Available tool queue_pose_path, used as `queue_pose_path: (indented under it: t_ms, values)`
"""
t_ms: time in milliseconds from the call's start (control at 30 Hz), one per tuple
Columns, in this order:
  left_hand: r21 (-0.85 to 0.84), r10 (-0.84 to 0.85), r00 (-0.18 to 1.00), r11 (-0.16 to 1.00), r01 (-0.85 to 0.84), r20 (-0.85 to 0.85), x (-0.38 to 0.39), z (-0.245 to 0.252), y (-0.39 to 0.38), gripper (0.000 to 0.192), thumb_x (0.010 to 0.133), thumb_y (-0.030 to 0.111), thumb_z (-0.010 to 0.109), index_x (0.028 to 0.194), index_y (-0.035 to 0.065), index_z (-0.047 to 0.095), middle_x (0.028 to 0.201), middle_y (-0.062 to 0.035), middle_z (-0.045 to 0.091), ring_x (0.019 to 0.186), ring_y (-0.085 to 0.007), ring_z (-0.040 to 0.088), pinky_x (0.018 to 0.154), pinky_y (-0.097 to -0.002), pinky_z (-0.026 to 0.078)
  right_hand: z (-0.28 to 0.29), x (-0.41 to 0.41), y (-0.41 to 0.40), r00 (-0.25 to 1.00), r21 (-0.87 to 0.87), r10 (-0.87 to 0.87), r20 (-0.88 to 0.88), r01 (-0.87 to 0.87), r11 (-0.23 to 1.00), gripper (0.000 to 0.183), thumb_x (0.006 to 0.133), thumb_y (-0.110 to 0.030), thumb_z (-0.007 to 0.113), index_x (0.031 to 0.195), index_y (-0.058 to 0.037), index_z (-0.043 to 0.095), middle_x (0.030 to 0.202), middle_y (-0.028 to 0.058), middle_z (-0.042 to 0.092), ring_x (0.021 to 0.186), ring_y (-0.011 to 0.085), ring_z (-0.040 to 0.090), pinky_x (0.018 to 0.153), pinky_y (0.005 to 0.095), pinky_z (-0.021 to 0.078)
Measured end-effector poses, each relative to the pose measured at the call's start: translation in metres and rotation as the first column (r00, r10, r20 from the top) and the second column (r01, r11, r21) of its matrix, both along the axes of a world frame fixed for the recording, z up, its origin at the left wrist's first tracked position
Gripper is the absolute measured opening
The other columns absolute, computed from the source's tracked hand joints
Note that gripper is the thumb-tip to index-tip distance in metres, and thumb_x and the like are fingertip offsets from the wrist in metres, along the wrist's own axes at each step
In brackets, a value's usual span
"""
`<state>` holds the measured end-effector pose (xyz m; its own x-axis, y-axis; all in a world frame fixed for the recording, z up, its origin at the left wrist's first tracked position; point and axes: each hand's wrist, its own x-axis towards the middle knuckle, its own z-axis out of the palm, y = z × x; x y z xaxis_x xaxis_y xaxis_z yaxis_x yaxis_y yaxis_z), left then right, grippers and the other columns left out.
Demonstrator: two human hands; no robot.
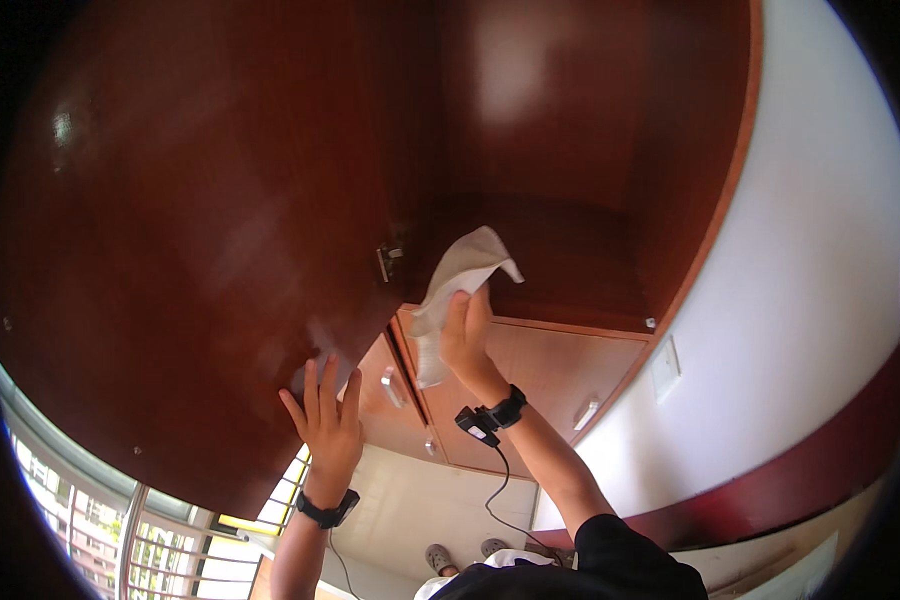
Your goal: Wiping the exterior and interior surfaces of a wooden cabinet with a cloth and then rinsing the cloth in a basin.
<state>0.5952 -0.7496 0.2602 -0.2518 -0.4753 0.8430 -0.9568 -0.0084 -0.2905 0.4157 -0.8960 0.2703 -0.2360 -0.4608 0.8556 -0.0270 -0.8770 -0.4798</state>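
Observation:
My right hand [466,337] grips a whitish cloth [461,262], which stands up and folds over above the fingers at the front of an open wooden cabinet compartment [547,262]. To the left, my left hand [328,409] has its fingers spread against or close to the lower edge of the dark reddish-brown cabinet door [217,262]; contact is hard to tell. Nothing is held in that hand. A metal hinge [388,261] joins the door to the cabinet. Both wrists carry black straps with small devices and cables.
Below the compartment are closed lower doors [540,382] with metal handles [586,414]. A white wall [810,262] with a switch plate [666,369] flanks the right side. Barred windows [172,547] lie at lower left, and clogs [439,559] stand on the pale floor [420,502].

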Motion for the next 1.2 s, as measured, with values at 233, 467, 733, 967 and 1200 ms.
queue_pose_path:
  t_ms: [233, 467, 733, 967, 1200]
  values:
    - [0.022, -0.152, 0.979, 0.987, 0.157, -0.133, -0.033, -0.017, -0.056, 0.024, 0.074, 0.011, 0.061, 0.097, 0.0097, 0.066, 0.133, -0.0092, 0.052, 0.134, -0.0305, 0.04, 0.108, -0.0658, -0.001, 0.035, -0.111, 0.033, 0.567, -0.035, -0.798, -0.203, 0.81, 0.585, 0.039, 0.096, -0.017, 0.043, 0.127, 0.0063, 0.047, 0.129, 0.0285, 0.047, 0.115, 0.0436, 0.044, 0.099, 0.0504, 0.0334]
    - [-0.096, -0.234, 0.959, 0.971, 0.221, -0.159, -0.046, -0.015, -0.077, 0.018, 0.078, 0.016, 0.055, 0.093, 0.0108, 0.064, 0.125, -0.0079, 0.059, 0.13, -0.0279, 0.045, 0.106, -0.0621, -0.017, -0.02, -0.207, 0.023, 0.166, 0.056, -0.691, -0.704, 0.982, 0.179, 0.046, 0.095, -0.027, 0.041, 0.133, -0.0019, 0.047, 0.137, 0.0235, 0.045, 0.128, 0.0464, 0.037, 0.108, 0.0543, 0.023]
    - [-0.036, -0.31, 0.928, 0.95, 0.31, -0.206, -0.046, -0.02, -0.095, 0.027, 0.081, 0.02, 0.053, 0.102, 0.0084, 0.064, 0.13, -0.0089, 0.056, 0.131, -0.0267, 0.043, 0.111, -0.0556, -0.01, -0.008, -0.201, 0.001, 0.163, 0.138, -0.219, -0.962, 0.982, 0.128, 0.06, 0.095, -0.049, 0.031, 0.142, -0.0122, 0.034, 0.151, 0.0161, 0.028, 0.136, 0.0482, 0.024, 0.11, 0.0573, 0.016]
    - [0.091, -0.276, 0.938, 0.95, 0.3, -0.21, -0.068, -0.027, -0.105, 0.055, 0.091, 0.033, 0.042, 0.135, -0.0003, 0.045, 0.137, -0.0125, 0.05, 0.135, -0.0246, 0.038, 0.113, -0.0524, -0.007, 0.033, -0.261, -0.06, 0.18, 0.232, 0.309, -0.934, 0.962, 0.141, 0.076, 0.092, -0.059, 0.024, 0.151, -0.0112, 0.012, 0.158, 0.0098, 0.01, 0.145, 0.031, 0.006, 0.116, 0.0496, 0.0063]
    - [0.179, -0.522, 0.806, 0.797, 0.578, -0.279, -0.065, -0.025, -0.114, 0.046, 0.087, 0.025, 0.049, 0.123, -0.0035, 0.053, 0.129, -0.0216, 0.052, 0.128, -0.0365, 0.043, 0.111, -0.0548, 0.021, 0.092, -0.21, -0.093, 0.329, 0.362, 0.202, -0.922, 0.919, 0.156, 0.054, 0.091, -0.041, 0.051, 0.134, -0.0073, 0.05, 0.129, 0.0113, 0.057, 0.118, 0.026, 0.054, 0.099, 0.0389, 0.0438]
